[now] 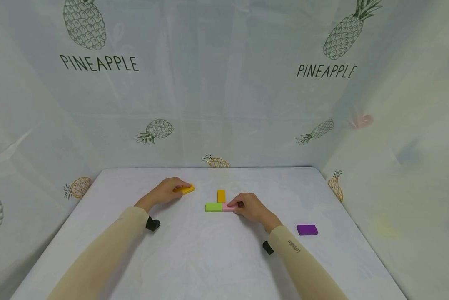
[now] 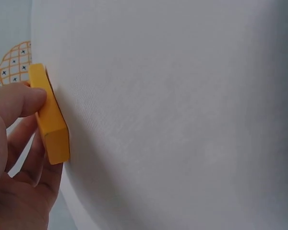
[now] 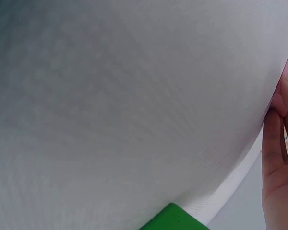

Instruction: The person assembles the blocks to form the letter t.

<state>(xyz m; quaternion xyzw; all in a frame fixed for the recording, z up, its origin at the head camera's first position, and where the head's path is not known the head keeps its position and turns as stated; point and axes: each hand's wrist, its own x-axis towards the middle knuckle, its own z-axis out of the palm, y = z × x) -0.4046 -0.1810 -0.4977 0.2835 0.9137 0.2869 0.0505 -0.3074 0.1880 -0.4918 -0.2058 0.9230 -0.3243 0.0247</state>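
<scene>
My left hand (image 1: 167,190) pinches a yellow-orange rectangular block (image 1: 187,189) at the back left of the table. In the left wrist view the thumb presses the top of that block (image 2: 50,117), and the fingers lie along its far side. With thumb and fingers my right hand (image 1: 250,207) grips the right end of a pink block (image 1: 228,207). The pink block's left end meets a light green block (image 1: 213,207), the two in one row. Behind their joint a second yellow-orange block (image 1: 221,196) lies lengthwise, pointing away from me. The right fingers partly hide the pink block.
A purple block (image 1: 307,230) lies on the white table (image 1: 194,258), right of the right forearm. A dark green block (image 3: 173,220) shows at the bottom of the right wrist view; the head view does not show it. A pineapple-print curtain (image 1: 217,91) hangs behind the table.
</scene>
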